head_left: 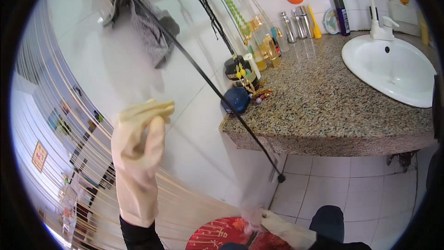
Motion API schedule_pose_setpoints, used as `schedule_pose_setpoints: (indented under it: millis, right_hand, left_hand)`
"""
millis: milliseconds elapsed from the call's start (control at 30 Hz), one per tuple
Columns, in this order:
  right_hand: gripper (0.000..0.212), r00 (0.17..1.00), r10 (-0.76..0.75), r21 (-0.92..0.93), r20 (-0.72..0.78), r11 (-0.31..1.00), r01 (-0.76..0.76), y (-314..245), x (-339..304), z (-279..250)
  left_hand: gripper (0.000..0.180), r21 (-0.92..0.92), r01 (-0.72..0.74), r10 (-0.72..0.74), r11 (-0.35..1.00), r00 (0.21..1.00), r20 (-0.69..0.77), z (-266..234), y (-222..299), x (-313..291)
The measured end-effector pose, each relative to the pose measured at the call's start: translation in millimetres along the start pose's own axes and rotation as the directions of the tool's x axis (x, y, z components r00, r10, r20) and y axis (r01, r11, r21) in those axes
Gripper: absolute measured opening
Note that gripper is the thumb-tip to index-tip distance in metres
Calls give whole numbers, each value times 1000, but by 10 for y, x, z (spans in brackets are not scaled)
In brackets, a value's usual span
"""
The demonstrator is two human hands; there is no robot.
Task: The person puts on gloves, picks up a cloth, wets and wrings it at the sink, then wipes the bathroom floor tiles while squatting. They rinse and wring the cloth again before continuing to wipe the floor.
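My left hand (138, 157), in a cream rubber glove, is raised in front of a curtain of thin tan strands (69, 125). Its fingers are bent over toward the thumb; whether a strand is caught between them is unclear. My right hand (283, 228), also gloved, is low at the bottom edge. Its fingertips are pinched on a pale, fluffy, half-transparent tuft (253, 220) above a red patterned round object (217, 236). A long black rod (203, 76) slants from the top left down to a tip near the counter's underside.
A speckled granite counter (333, 106) holds a white basin (393, 69), a tap, bottles, jars and a dark blue pouch (236, 99). Bead necklaces (217, 18) and a grey cloth (145, 25) hang on the white tiled wall. My dark trouser knee (329, 220) is over the tiled floor.
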State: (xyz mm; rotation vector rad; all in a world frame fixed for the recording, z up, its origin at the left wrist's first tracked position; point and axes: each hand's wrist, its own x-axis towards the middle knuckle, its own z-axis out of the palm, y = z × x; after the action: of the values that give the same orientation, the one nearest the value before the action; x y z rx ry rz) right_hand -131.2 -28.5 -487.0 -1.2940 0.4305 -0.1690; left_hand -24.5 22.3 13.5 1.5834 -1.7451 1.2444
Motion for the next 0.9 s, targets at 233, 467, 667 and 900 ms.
schedule_pose_setpoints:
  millis: [233, 467, 667, 900]
  right_hand:
    - [47, 828, -451, 589, 333, 785, 191, -2327, -1123, -692]
    - [36, 868, -352, 359, -349, 806, 471, -4300, -1087, -635]
    - [43, 777, -487, -70, -399, 861, 504, -5403, -619, -149]
    - [33, 903, -428, 132, -30, 894, 428, -6852, 313, -26]
  left_hand:
    - [19, -167, -221, 276, 961, 814, 510, 150, 301, 1701]
    - [22, 308, 473, -533, 826, 472, 702, 589, -344, 2323]
    - [18, 54, 979, -503, -197, -148, 852, -57, -780, 2007]
    - [28, 44, -83, -32, 996, 138, 990, -307, -810, 2596]
